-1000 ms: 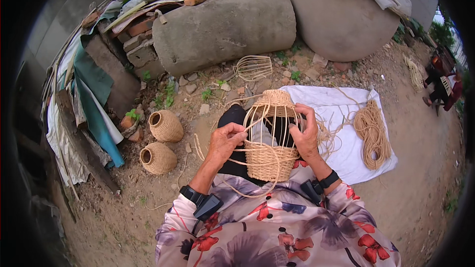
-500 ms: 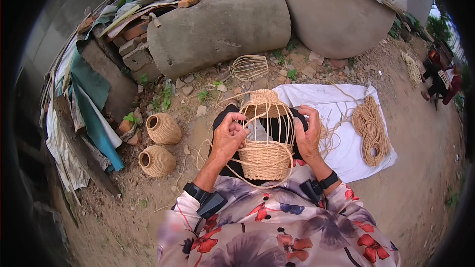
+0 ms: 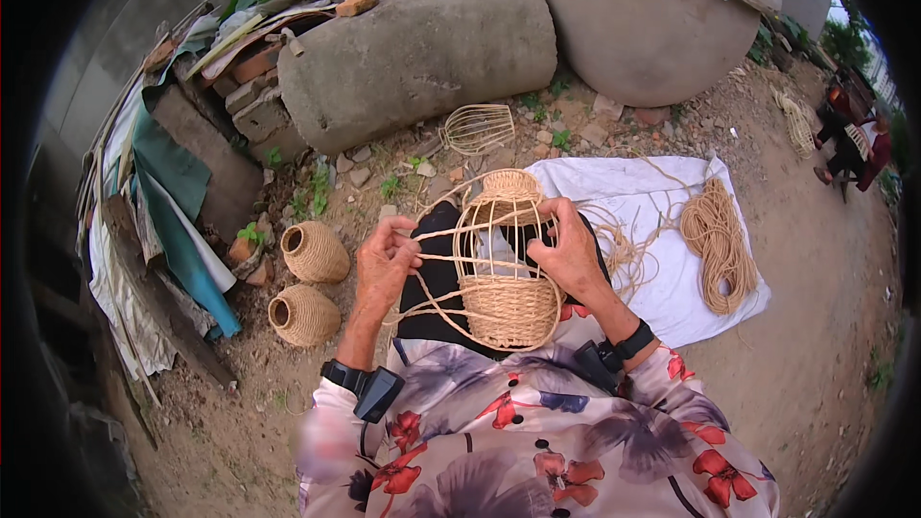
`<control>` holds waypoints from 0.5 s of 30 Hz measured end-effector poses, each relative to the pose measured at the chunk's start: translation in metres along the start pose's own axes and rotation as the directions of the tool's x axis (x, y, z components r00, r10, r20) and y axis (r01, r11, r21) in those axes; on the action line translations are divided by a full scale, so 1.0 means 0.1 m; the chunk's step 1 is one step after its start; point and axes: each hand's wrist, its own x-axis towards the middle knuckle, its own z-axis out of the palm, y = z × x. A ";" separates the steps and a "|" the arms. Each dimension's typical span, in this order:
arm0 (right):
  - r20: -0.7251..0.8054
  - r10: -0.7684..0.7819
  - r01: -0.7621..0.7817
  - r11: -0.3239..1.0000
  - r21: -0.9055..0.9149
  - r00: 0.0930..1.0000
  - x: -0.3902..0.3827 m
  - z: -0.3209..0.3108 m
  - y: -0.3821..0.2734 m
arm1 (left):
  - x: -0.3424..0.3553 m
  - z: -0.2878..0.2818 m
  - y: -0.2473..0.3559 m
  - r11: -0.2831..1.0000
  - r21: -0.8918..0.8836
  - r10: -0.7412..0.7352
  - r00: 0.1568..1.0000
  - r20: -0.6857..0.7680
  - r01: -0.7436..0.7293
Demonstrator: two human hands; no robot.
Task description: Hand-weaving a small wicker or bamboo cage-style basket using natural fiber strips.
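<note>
Between my knees stands a half-woven basket (image 3: pixel 511 310), its lower part and top band woven in tan cord, with bare upright ribs showing between them. Off its left side, my left hand (image 3: pixel 386 264) pinches the tan cord (image 3: pixel 436 258), drawn out in taut strands from the ribs. My right hand (image 3: pixel 573 254) is closed at the basket's upper right side, thumb and fingers on the ribs; its fingertips are partly hidden. A loop of cord hangs around the basket's lower front.
Two finished woven pots (image 3: pixel 316 251) lie on the dirt at left. A bare wire-like frame (image 3: pixel 478 129) lies ahead. On a white sheet (image 3: pixel 600 177) at right rests a coil of cord (image 3: pixel 717 247). A concrete cylinder (image 3: pixel 422 58) lies beyond; a seated person (image 3: pixel 859 149) is far right.
My left hand has moved left, away from the basket, pulling the cord out straight. My right hand has shifted inward onto the ribs.
</note>
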 end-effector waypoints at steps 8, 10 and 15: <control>0.021 -0.031 0.030 0.999 0.028 0.999 0.02 0.00 0.00 | -0.44 -2.98 -0.73 0.670 0.651 0.304 0.669 -0.678 0.356; 0.014 -0.033 0.033 0.999 0.008 0.999 0.02 -0.02 0.00 | -0.42 -2.92 -0.58 0.655 0.663 0.347 0.636 -0.689 0.361; 0.022 -0.006 0.005 0.998 0.059 1.000 0.03 0.03 0.06 | -0.12 -1.22 -0.11 0.395 0.916 0.492 0.858 -0.147 -0.070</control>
